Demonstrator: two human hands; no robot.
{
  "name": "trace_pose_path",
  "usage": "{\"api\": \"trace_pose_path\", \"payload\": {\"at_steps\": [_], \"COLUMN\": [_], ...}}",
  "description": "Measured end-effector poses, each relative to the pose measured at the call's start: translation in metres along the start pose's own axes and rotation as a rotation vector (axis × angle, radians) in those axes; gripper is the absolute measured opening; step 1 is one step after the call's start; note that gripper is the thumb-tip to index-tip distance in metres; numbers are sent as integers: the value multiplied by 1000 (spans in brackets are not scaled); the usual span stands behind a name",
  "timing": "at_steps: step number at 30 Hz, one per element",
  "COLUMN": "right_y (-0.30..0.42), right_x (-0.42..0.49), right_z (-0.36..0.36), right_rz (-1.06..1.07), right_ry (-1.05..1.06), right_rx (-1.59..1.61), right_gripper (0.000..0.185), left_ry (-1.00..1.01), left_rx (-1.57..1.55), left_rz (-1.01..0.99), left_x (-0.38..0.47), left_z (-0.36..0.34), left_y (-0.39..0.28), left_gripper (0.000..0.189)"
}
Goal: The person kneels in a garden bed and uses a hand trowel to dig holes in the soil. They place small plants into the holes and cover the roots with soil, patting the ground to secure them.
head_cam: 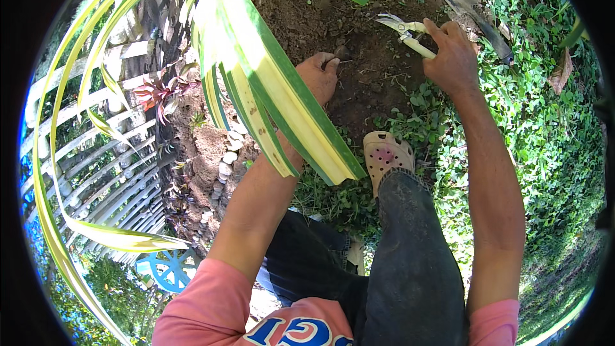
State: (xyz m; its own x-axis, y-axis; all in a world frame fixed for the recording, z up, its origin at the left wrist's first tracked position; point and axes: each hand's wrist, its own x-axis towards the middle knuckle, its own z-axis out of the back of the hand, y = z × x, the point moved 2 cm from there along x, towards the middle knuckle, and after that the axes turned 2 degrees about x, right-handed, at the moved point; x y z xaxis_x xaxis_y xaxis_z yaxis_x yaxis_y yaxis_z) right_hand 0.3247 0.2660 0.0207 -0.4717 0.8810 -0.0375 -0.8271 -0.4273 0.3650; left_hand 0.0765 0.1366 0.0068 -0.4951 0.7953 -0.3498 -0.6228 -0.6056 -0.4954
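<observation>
My right hand (451, 55) grips a pair of pruning shears (408, 36) with pale handles, its blades pointing left over dark soil (370, 77). Left of it, my left hand (319, 77) pinches something small and thin between thumb and fingertips, near a small dark round lump (342, 53) on the soil. What the lump is, I cannot tell. Long green-and-yellow striped leaves (288, 91) with cut ends hang over my left forearm and hide part of it.
A slatted fence (115, 154) stands at the left, with a row of stones (226, 168) and a red-leaved plant (153, 93) beside it. A dark flat-bladed tool (485, 29) lies at the upper right by leafy ground cover (543, 120). My clog (387, 154) rests below the soil patch.
</observation>
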Motion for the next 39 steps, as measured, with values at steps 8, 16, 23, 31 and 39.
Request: {"api": "trace_pose_path", "payload": {"at_steps": [8, 16, 23, 31, 39], "right_y": [-2, 33, 72, 107, 118], "right_x": [-22, -28, -17, -7, -1], "right_z": [9, -3, -25, -53, -69], "right_rz": [-22, 91, 142, 173, 156], "right_ry": [53, 334, 319, 355, 614], "right_rx": [6, -111, -62, 13, 93], "right_gripper": [71, 68, 68, 67, 53], "left_ry": [188, 278, 146, 44, -35], "left_rx": [427, 404, -62, -78, -89], "left_rz": [-80, -130, 87, 35, 42], "left_x": [22, 35, 34, 33, 35], "left_z": [-18, 1, -3, -4, 3], "left_y": [8, 15, 43, 52, 42], "left_gripper": [33, 23, 22, 21, 20]}}
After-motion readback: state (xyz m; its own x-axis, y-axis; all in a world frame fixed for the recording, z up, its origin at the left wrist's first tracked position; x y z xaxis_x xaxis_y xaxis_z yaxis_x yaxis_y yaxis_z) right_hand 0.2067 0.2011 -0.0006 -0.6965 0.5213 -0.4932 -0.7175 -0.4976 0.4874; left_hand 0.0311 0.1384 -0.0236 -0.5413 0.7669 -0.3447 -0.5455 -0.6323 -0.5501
